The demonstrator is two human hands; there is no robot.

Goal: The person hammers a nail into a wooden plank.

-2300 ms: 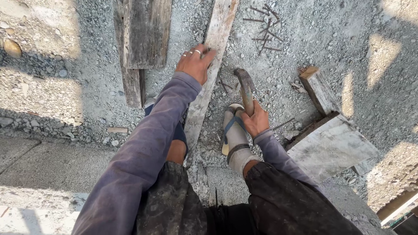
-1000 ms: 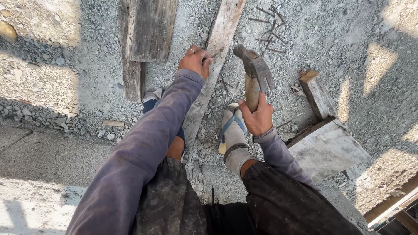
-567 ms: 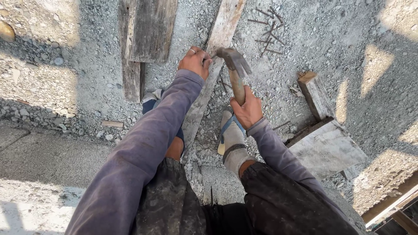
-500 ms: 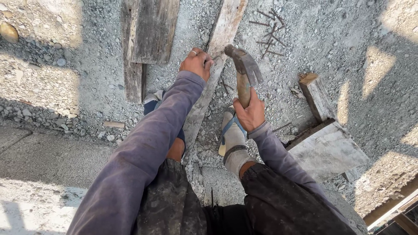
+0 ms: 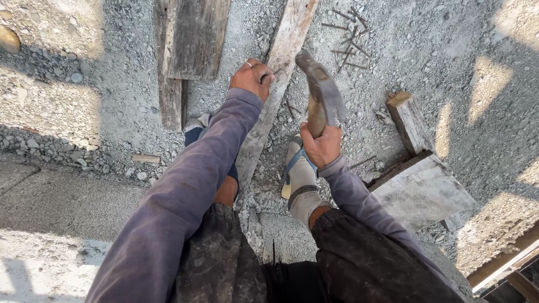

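A long narrow wooden plank [image 5: 281,62] lies on the gravel and runs away from me between my feet. My left hand [image 5: 251,78] rests on the plank's left side with the fingers pinched on a nail that stands on the wood. My right hand [image 5: 321,145] grips the wooden handle of a claw hammer [image 5: 321,92], whose metal head is raised above the plank, to the right of my left hand. My right foot in a grey sock and sandal [image 5: 297,168] stands beside the plank.
Two wider weathered boards [image 5: 188,45] lie to the upper left. Several loose rusty nails [image 5: 348,33] lie scattered on the gravel at the top. A short wood block [image 5: 410,120] and a pale slab [image 5: 426,188] sit to the right. A concrete kerb [image 5: 62,213] lies on the left.
The hammer rose from low by my foot, swung toward the nail at my left hand, and is lifted again now. My left hand has stayed on the plank.
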